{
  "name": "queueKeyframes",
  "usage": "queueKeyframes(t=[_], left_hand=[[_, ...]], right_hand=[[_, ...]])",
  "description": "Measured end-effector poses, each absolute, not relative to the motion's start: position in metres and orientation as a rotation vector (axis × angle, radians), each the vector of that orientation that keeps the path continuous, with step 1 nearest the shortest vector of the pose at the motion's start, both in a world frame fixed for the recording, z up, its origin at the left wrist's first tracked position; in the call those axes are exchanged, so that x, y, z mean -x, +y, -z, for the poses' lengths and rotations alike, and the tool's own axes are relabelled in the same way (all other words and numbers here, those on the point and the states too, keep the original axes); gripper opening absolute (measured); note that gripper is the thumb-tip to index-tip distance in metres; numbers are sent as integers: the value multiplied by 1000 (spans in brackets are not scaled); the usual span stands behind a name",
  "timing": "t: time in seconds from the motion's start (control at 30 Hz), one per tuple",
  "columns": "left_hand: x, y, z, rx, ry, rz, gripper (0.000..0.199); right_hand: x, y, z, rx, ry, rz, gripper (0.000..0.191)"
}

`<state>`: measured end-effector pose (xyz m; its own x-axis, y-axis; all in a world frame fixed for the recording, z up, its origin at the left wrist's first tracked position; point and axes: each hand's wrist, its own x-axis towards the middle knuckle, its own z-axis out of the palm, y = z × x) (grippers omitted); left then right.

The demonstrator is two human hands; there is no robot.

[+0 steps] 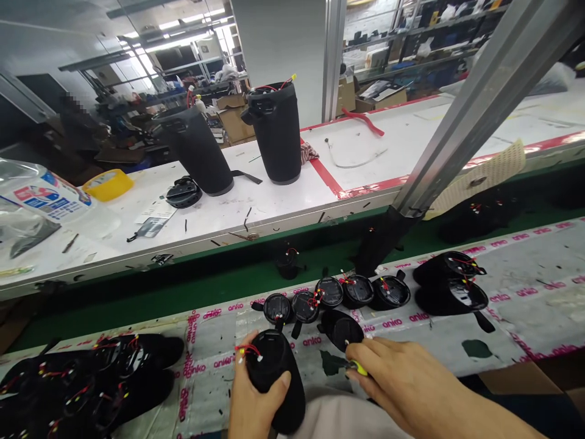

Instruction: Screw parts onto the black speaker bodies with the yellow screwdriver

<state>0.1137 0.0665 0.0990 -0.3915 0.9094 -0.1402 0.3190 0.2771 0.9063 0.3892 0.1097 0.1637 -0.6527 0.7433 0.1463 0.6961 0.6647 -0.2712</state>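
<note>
The black cylinder (275, 361) stands at the lower centre of the frame, its open end tilted up towards you, with red wires (249, 349) and small connectors at the rim. Your left hand (253, 396) is clamped around its side, thumb across the near face. Your right hand (395, 369), right of centre near the bottom, is closed on a small yellow-handled tool (359, 367); its tip is too unclear to make out. Just beyond those fingers lies another black cylinder (340, 329). Behind it, a row of wired cylinders (329, 291) crosses the middle of the frame on the lettered sheeting (214, 347). More crowd the lower left. On the white shelf (292, 198) above, two tall cylinders stand near a yellow tape roll (108, 185) at upper left.
</note>
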Motion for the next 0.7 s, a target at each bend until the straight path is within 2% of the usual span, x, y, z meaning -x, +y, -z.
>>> queueKeyframes(t=[0.13,0.3,0.53,0.7], left_hand=[[-125,57,-53,-1367,1904,-1052,74],[-139,58,-16,-1774,1815,-955,79],[-150,85,9,-2217,1616,-865,87],[-154,91,22,-2362,1573,-809,73]], right_hand=[[-383,102,-146,1166,-2626,-356,22],[-387,93,-136,1269,-2559,-495,16],[-399,80,-119,1380,-2469,-591,16],[-399,74,-104,1440,-2389,-743,18]])
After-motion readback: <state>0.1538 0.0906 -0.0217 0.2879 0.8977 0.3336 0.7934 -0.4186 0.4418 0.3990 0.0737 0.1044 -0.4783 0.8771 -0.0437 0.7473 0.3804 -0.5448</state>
